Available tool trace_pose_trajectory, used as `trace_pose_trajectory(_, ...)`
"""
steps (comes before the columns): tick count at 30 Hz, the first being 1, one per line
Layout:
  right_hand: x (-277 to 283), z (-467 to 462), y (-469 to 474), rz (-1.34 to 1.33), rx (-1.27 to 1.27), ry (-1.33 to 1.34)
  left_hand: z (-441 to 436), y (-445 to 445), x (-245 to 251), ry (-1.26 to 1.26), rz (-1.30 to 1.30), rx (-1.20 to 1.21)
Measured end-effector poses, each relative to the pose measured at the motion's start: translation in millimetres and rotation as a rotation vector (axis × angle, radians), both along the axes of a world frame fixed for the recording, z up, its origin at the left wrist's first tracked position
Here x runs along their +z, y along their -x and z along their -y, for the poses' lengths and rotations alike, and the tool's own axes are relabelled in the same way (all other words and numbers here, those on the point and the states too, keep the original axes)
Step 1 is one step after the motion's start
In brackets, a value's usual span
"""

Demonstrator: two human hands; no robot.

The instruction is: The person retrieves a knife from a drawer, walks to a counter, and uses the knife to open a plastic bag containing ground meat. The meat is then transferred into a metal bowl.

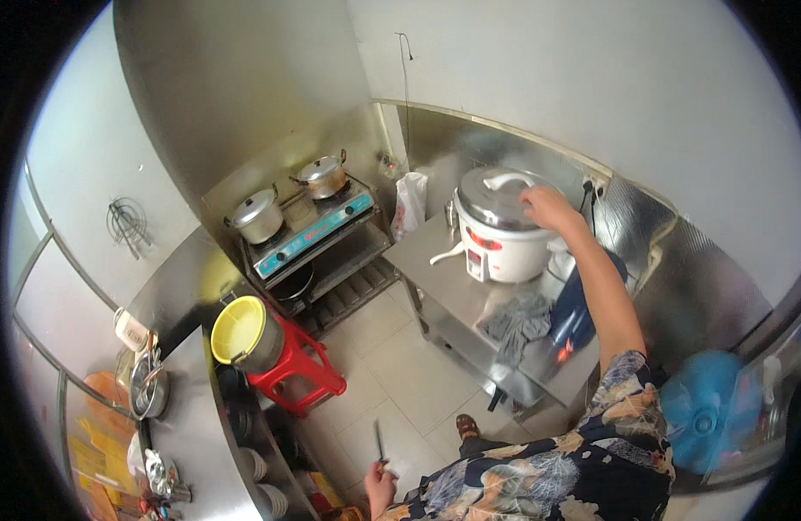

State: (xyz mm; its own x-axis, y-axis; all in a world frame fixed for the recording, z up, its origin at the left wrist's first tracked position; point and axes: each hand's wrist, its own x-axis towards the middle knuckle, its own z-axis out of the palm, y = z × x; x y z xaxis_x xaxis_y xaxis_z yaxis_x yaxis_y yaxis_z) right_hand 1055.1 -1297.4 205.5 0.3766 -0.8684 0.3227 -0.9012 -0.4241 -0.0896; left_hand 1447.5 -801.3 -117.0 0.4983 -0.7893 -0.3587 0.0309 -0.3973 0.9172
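Note:
Low in the picture, my left hand grips a knife with its narrow blade pointing away from me over the floor. My right arm reaches out to a large white rice cooker on a steel table. At the right end of the white handle on its metal lid, my right hand has its fingers bent downward. Whether these fingers grip the handle or only hover by it cannot be told. The lid sits on the cooker.
Two lidded pots stand on a gas stove. A yellow strainer in a metal pot rests on a red stool. A grey cloth lies on the steel table. Left is a steel counter; right, a blue basin.

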Motion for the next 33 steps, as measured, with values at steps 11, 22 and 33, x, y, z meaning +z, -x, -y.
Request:
trace_pose_trajectory(11,-51,230,0,-0.273,-0.102,0.043,41,-94,-114,-0.02,-0.088,0.344)
trace_pose_trajectory(22,43,224,18,-0.173,0.027,-0.035,92,-194,-117,0.26,-0.101,0.234)
trace_pose_trajectory(33,32,233,14,-0.25,-0.044,-0.109,118,-180,-115,0.265,-0.12,0.117)
